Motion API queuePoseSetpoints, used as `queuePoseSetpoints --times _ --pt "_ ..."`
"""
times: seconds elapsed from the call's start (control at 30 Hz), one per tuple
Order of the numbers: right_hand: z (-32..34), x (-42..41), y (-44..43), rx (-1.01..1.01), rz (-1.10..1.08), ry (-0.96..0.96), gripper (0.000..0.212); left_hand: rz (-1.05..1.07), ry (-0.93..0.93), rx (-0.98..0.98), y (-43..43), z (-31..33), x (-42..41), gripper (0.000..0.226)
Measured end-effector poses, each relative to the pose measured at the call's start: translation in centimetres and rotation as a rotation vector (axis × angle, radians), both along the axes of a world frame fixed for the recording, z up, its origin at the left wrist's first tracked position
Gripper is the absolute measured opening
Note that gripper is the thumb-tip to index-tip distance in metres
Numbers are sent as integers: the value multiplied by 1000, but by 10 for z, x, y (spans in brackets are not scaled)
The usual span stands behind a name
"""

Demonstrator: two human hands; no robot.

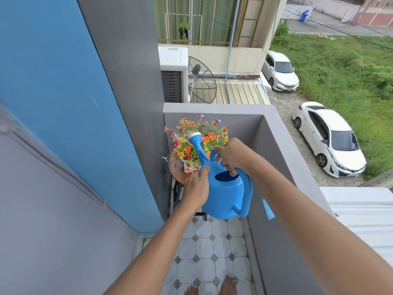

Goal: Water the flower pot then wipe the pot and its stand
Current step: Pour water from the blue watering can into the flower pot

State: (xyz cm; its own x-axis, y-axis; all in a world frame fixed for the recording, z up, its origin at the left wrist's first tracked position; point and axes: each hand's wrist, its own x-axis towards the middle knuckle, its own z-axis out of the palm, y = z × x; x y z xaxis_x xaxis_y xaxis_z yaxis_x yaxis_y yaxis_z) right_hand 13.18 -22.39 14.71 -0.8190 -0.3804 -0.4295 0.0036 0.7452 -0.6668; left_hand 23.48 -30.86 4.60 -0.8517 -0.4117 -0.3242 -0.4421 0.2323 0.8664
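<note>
You've got the blue watering can in both hands over the flower pot: your right hand is clenched around the top handle and your left hand is pressed flat against the can's side, steadying more than gripping. The rose at the tip of the spout sits right in among the blooms; can't tell if water is actually coming out.

Stuff I'd watch for:
- the spout is buried in the flowers, so if you tip hard you'll likely flatten stems or splash over the pot's edge instead of into the soil
- the pot sits on a small round stand and looks off toward the near edge of it, so a bump from the can could shove it or tip it
- your left hand is only bracing, so if the can is full and the right hand slips, it drops straight onto the pot
- spill runs down onto the tile floor below the pot, and you're barefoot, so that gets slippery

The spot itself: a narrow balcony corner, with the pot tucked between the grey wall on its left and the grey parapet behind and to its right. Beyond the parapet it's a drop to parked cars and grass, so don't lean
</note>
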Motion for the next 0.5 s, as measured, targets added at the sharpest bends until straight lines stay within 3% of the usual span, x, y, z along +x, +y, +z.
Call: queuePoseSetpoints --times 0.3,0.5 --pt "-2 16 25 39 -30 -33 29 -62 -41 99 24 -7 10 66" --pt "-2 17 51 44 -143 -52 35 -163 -4 19 43 -7 0 69"
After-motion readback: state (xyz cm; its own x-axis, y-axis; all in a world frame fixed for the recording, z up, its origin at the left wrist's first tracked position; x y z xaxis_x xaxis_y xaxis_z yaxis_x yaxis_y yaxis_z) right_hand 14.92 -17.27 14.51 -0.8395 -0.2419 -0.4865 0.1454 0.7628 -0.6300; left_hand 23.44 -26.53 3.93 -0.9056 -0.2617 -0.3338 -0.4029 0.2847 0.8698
